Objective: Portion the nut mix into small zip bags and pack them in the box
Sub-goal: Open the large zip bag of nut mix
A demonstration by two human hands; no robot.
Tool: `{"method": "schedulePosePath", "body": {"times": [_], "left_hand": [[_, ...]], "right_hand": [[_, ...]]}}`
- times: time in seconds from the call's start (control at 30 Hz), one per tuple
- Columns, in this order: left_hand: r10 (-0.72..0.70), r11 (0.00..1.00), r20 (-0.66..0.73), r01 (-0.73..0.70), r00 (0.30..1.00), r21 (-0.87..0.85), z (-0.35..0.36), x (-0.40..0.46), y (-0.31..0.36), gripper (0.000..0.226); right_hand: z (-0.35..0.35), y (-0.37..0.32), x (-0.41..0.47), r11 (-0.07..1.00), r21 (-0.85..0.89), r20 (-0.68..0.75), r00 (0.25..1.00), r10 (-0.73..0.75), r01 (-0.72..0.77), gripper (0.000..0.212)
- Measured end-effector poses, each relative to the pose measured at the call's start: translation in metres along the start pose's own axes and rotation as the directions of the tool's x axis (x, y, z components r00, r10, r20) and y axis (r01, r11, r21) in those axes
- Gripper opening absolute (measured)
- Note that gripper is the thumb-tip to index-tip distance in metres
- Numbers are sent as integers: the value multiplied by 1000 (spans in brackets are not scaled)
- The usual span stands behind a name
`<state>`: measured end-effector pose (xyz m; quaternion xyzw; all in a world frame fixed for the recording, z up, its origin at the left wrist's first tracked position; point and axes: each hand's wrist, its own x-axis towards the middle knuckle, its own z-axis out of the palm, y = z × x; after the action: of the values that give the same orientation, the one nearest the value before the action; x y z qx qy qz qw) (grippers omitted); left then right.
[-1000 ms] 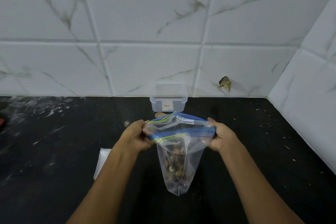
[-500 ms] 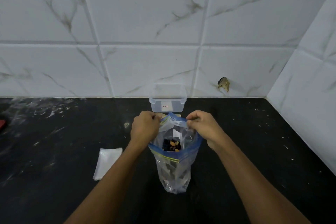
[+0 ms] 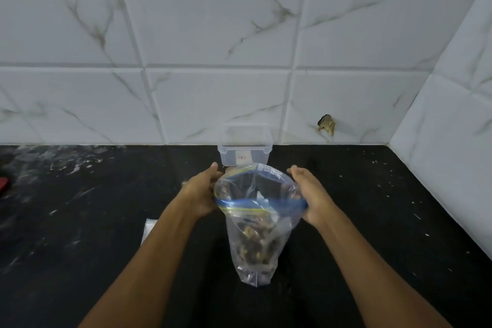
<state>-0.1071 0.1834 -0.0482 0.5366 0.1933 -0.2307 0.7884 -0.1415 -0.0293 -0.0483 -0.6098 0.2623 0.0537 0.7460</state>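
- Large clear zip bag (image 3: 255,224) with a blue and yellow seal strip, standing upright on the black tabletop (image 3: 386,221), mouth spread into a wide round opening.
- Nut mix (image 3: 254,245) heaped in the lower part of the bag, blurred through the plastic.
- Left hand (image 3: 203,194) cupped against the left side of the bag's mouth, fingers nearly straight and pointing forward, touching the rim.
- Right hand (image 3: 310,196) cupped against the right side of the mouth, fingers likewise extended along the rim; cannot tell whether any finger pinches the plastic.
- Clear plastic box (image 3: 245,150) without a lid just behind the bag, against the marbled white wall tiles (image 3: 213,34).
- Small flat bag (image 3: 149,229) lying on the tabletop to the left, partly hidden behind the left forearm.
- Red object (image 3: 3,186) cut off at the far left edge.
- White specks scattered over the tabletop.
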Motion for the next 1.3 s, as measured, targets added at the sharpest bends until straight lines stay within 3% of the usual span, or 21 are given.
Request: {"method": "schedulePosePath", "body": {"times": [0.03, 0.07, 0.1, 0.17, 0.2, 0.3, 0.37, 0.4, 0.47, 0.53, 0.6, 0.63, 0.73, 0.8, 0.87, 0.97, 1.03, 1.1, 1.2, 1.27, 1.3], "left_hand": [[89, 976, -60, -75, 994, 203, -3, -4, -5, 34], [215, 884, -119, -142, 969, 446, -7, -10, -10, 36], [362, 731, -154, -178, 919, 659, -12, -18, -17, 41], [577, 439, -156, -143, 802, 887, -15, -42, -27, 55], [607, 354, -121, -131, 785, 926, -13, -56, -31, 63], [459, 249, -21, -106, 888, 963, -1, -81, -40, 83], [338, 267, 7, -103, 941, 958, 5, -81, -45, 74], [286, 307, 20, -111, 958, 945, 8, -80, -46, 65], [191, 484, 31, -121, 981, 867, 8, -74, -46, 43], [148, 750, -4, -109, 989, 652, 8, -71, -41, 27], [108, 950, -37, -92, 994, 300, 4, -64, -31, 25], [79, 992, -31, -75, 996, 99, 1, -58, -25, 26], [-26, 919, -22, 16, 999, -394, -8, -35, -11, 28], [-57, 859, 2, 50, 998, -509, -4, -28, -5, 26], [-71, 866, 55, 89, 996, -493, 4, -27, -5, 25], [-157, 913, 72, 172, 985, -371, 8, -19, -9, 19], [-194, 953, 32, 197, 980, -231, 9, -13, -11, 10], [-213, 957, 25, 213, 977, -196, 11, -10, -15, 24], [-187, 982, -42, 187, 981, 0, 19, -22, -17, 28], [-72, 989, -99, 84, 992, 123, 17, -22, -21, 28], [39, 973, -139, -6, 989, 232, 14, -21, -23, 38]], "right_hand": [[0, 1, -5, 979, -199, 12, 999, -52, 53, 27], [0, 2, -8, 929, -355, 41, 994, -100, 108, 30], [0, 2, -9, 861, -472, 85, 982, -167, 187, 32], [0, -2, -7, 735, -586, 173, 938, -299, 342, 32], [2, -6, -7, 671, -625, 209, 914, -349, 399, 29], [12, -10, 1, 448, -760, 284, 860, -423, 471, 16], [19, -5, 8, 331, -831, 278, 849, -450, 448, 24], [21, -2, 9, 350, -827, 254, 849, -464, 439, 28], [24, -1, 5, 605, -683, 144, 888, -437, 409, 32], [24, -6, 1, 886, -367, 14, 954, -298, 282, 31], [19, -10, 4, 995, -52, -56, 995, -84, 82, 24], [16, -14, 4, 996, 91, -58, 998, 21, -15, 18], [11, -18, 2, 882, 443, 30, 986, 166, -162, 18], [8, -18, -5, 812, 545, 87, 977, 193, -209, 23], [4, -16, -10, 784, 582, 117, 976, 183, -217, 26], [-3, -7, -8, 869, 484, 20, 994, 107, -103, 15], [-9, 3, -2, 967, 251, -91, 993, 74, -49, 19], [-13, 11, 0, 999, -47, -170, 985, 6, -15, 23], [-15, 11, 4, 862, -466, -212, 921, -327, 199, 21], [-10, 3, 3, 704, -611, -85, 854, -514, 363, 28], [-7, 0, 5, 639, -652, 17, 850, -526, 408, 35]]}}
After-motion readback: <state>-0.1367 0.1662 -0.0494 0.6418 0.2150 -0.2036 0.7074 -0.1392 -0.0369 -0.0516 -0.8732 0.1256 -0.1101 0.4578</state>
